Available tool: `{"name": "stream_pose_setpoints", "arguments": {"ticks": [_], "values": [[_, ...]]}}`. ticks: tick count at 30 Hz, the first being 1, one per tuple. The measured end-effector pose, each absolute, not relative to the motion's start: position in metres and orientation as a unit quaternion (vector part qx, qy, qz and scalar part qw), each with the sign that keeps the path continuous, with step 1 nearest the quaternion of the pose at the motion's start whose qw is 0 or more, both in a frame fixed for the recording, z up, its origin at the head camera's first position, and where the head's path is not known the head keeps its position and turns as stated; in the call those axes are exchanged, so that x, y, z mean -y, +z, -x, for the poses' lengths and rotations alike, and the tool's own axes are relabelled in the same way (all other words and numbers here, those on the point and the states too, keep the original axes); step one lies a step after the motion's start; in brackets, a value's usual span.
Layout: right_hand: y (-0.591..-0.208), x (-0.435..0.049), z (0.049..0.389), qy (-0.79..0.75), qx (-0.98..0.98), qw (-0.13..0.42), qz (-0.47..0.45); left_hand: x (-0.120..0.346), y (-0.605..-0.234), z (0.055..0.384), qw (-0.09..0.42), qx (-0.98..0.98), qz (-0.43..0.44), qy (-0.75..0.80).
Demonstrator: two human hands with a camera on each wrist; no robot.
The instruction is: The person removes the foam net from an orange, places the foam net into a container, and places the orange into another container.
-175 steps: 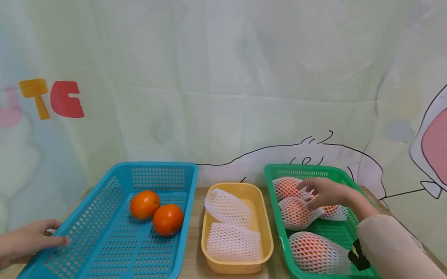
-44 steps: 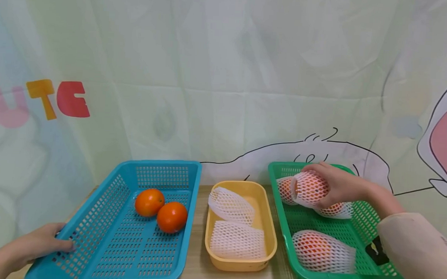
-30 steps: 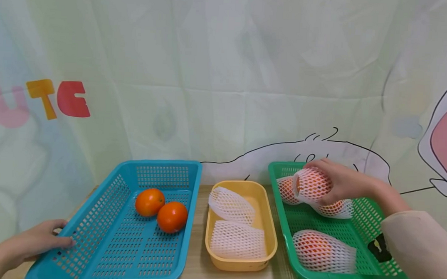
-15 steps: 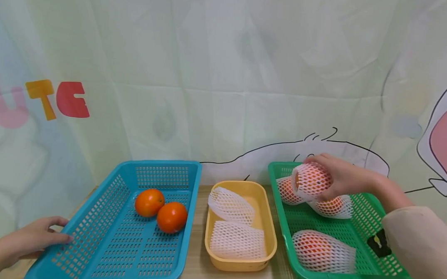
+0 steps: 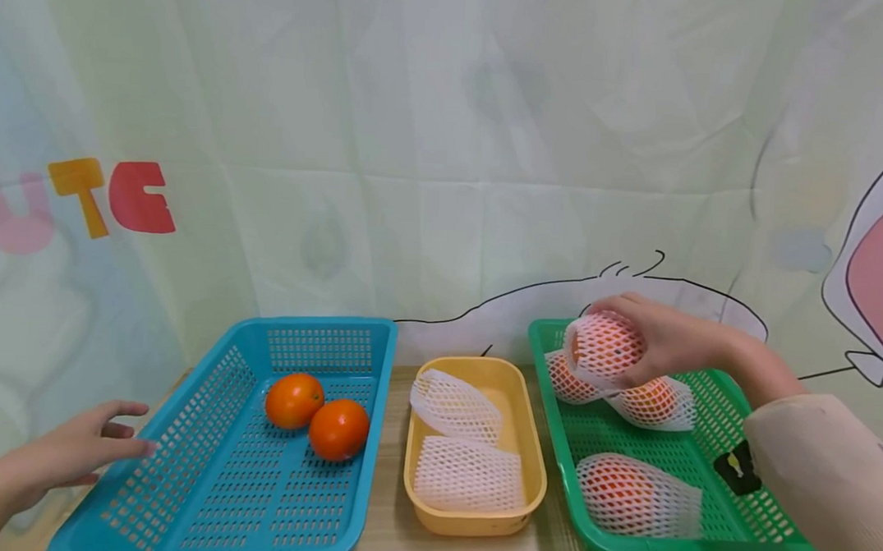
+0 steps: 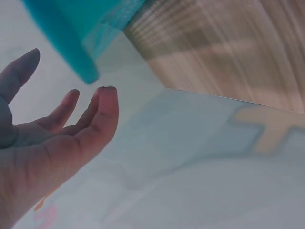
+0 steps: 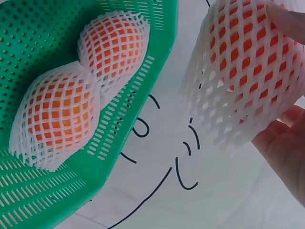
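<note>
My right hand (image 5: pixel 664 339) grips an orange in a white foam net (image 5: pixel 605 348), raised over the back of the green basket (image 5: pixel 633 549). In the right wrist view, thumb and fingers hold the netted orange (image 7: pixel 257 57) from either side, and the net's loose end hangs past the fruit. Below it lie more netted oranges, one at the back left (image 5: pixel 570 378), one at the back right (image 5: pixel 654 402) and one at the front (image 5: pixel 620 489). My left hand (image 5: pixel 71 452) hovers by the left rim of the blue basket (image 5: pixel 217 414), fingers loosely bent and holding nothing.
Two bare oranges (image 5: pixel 317 418) touch each other inside the blue basket. Between the baskets stands a yellow tray (image 5: pixel 475 522) with two loose foam nets (image 5: pixel 468 474). A printed cloth (image 5: pixel 447 144) hangs behind the wooden table (image 5: pixel 388 487).
My right hand has picked up a netted orange from the green basket, then lifted it slightly up and left. My left hand has let go of the blue basket's rim and risen.
</note>
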State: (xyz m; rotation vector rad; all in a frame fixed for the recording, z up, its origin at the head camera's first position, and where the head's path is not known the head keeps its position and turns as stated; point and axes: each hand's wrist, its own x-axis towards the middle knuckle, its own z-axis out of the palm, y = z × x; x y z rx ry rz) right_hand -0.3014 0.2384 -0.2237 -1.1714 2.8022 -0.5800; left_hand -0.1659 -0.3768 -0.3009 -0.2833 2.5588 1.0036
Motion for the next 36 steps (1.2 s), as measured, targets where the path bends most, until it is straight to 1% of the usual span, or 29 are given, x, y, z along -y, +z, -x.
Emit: {"name": "stream_pose_setpoints", "arguments": {"ticks": [7,12,21,26,36], "values": [[-0.222,-0.233,0.302,-0.183,-0.906,0.023,0.380,0.369,-0.294,0.169,0.146,-0.926,0.069,0.340],[-0.220,-0.231,0.302,-0.182,-0.905,0.023,0.384,0.361,-0.283,0.168,0.138,-0.927,0.040,0.347],[-0.216,-0.227,0.300,-0.175,-0.910,0.034,0.374,0.346,-0.268,0.172,0.102,-0.936,0.018,0.336],[-0.215,-0.222,0.301,-0.164,-0.911,0.023,0.379,0.339,-0.269,0.172,0.089,-0.933,0.011,0.348],[-0.212,-0.215,0.299,-0.172,-0.905,0.020,0.389,0.323,-0.263,0.177,0.063,-0.935,-0.010,0.348]]}}
